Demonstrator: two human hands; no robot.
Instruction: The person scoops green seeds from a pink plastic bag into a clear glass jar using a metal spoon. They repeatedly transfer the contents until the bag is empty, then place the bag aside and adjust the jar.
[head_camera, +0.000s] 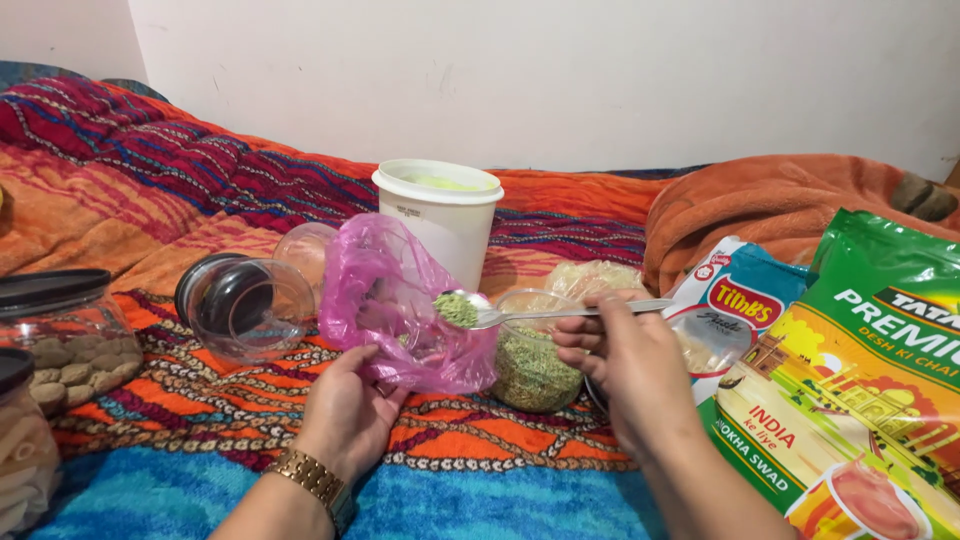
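The left hand (345, 412) grasps the lower part of a pink bag (400, 305) and holds it open, with the mouth turned to the right. A gold watch (312, 480) sits on this wrist. The right hand (630, 365) is clenched around the handle of a spoon (545, 314) and holds it almost level. The bowl of the spoon is full of small green seeds (457, 309) and it is at the mouth of the bag, just above a clear jar (530, 360). This jar stands on the patterned blanket (200, 410) between the two hands and it is about half full of the same seeds.

Behind the bag stands a white tub (440, 225) with its lid on. To the left of the bag, an empty jar (240, 305) with a dark lid lies on its side. At the far left edge stand two more jars; the upper one, the biscuit jar (65, 345), has round brown pieces inside. At the right, a green packet (865, 400) and a blue packet (735, 300) lie near the right hand. An orange cloth (780, 200) is bunched behind them.
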